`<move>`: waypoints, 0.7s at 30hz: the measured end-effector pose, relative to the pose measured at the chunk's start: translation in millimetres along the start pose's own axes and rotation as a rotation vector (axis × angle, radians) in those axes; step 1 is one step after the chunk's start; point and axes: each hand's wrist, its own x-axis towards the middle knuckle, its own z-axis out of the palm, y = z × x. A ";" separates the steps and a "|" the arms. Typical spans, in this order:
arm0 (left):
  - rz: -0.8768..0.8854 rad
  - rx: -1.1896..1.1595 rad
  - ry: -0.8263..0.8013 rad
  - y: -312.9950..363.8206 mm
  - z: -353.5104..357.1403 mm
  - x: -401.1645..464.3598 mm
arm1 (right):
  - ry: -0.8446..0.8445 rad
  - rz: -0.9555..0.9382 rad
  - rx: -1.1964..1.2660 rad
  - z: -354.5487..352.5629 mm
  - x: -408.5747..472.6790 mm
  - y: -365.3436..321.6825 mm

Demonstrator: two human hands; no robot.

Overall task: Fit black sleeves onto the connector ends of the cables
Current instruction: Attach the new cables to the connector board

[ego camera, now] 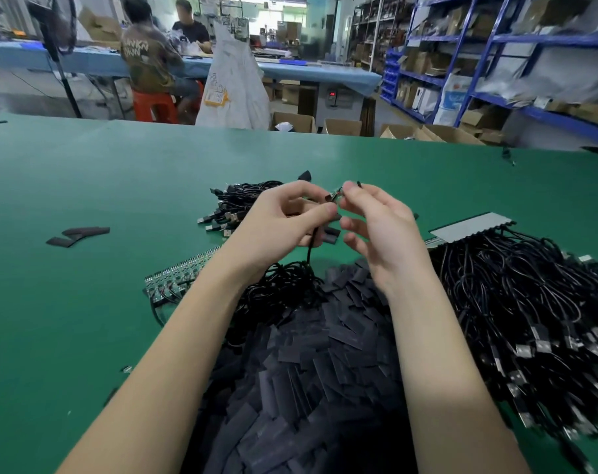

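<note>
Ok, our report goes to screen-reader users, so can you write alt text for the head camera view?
Two bare hands, left hand and right hand, pinch a small connector end of a black cable above a green table. A heap of black sleeves lies below, with bundled cables at right.

Factory assembly workshop, green workbench (85, 186), blue stock shelving (462, 63), seated workers (147, 56), probably cardboard cartons (342, 126)

Bare green table (85, 186) lies open to the left and far ahead. Nearby, the sleeve heap (311, 371), the right cable pile (530, 302) and the far bundle (236, 206) (connectors outward) block passage.
</note>
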 end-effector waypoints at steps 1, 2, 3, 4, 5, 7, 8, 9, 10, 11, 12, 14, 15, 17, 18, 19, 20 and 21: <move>-0.005 0.065 0.052 -1.8 -1.7 1.5 | -0.011 0.030 -0.029 -3.5 2.0 2.9; -0.008 0.151 0.112 -3.4 -4.3 3.5 | -0.026 0.054 -0.072 -7.9 4.0 5.7; -0.004 0.250 0.171 -4.9 -7.1 5.1 | -0.038 0.063 -0.144 -13.9 6.5 9.4; 0.008 0.366 0.222 -6.4 -10.2 6.3 | -0.047 0.046 -0.265 -19.9 8.1 13.2; 0.022 0.487 0.257 -7.4 -13.0 6.6 | -0.049 -0.006 -0.459 -27.4 10.4 17.5; 0.033 0.644 0.294 -7.9 -15.8 5.2 | -0.078 -0.130 -0.941 -40.9 12.4 23.8; 0.041 0.683 0.303 -9.3 -16.1 5.3 | -0.129 -0.140 -1.134 -45.8 12.6 26.7; 0.055 0.706 0.313 -10.7 -15.4 5.0 | -0.195 -0.108 -1.260 -48.4 12.4 29.3; 0.066 0.703 0.317 -11.7 -13.6 4.3 | -0.252 -0.061 -1.330 -49.5 12.1 31.1; 0.081 0.677 0.313 -12.3 -11.4 3.9 | -0.296 -0.023 -1.361 -49.4 11.8 32.2; 0.090 0.647 0.306 -13.2 -9.1 4.0 | -0.321 0.000 -1.367 -49.4 12.0 33.6; 0.081 0.578 0.279 -15.2 -4.6 5.3 | -0.335 0.005 -1.359 -50.1 14.0 36.3; 0.059 0.513 0.264 -16.6 -1.9 6.0 | -0.330 -0.002 -1.353 -50.6 14.6 37.0; -0.006 0.361 0.265 -18.9 1.2 8.5 | -0.313 -0.024 -1.332 -51.7 15.2 38.2; -0.027 0.306 0.284 -19.9 2.0 8.7 | -0.306 -0.032 -1.320 -52.8 15.5 38.5; -0.036 0.269 0.309 -20.8 2.6 9.2 | -0.300 -0.036 -1.305 -54.2 15.6 38.1; -0.035 0.249 0.333 -21.6 3.3 9.4 | -0.297 -0.038 -1.289 -55.8 15.5 37.2; -0.026 0.237 0.352 -22.2 3.2 10.0 | -0.300 -0.040 -1.272 -57.6 15.6 35.8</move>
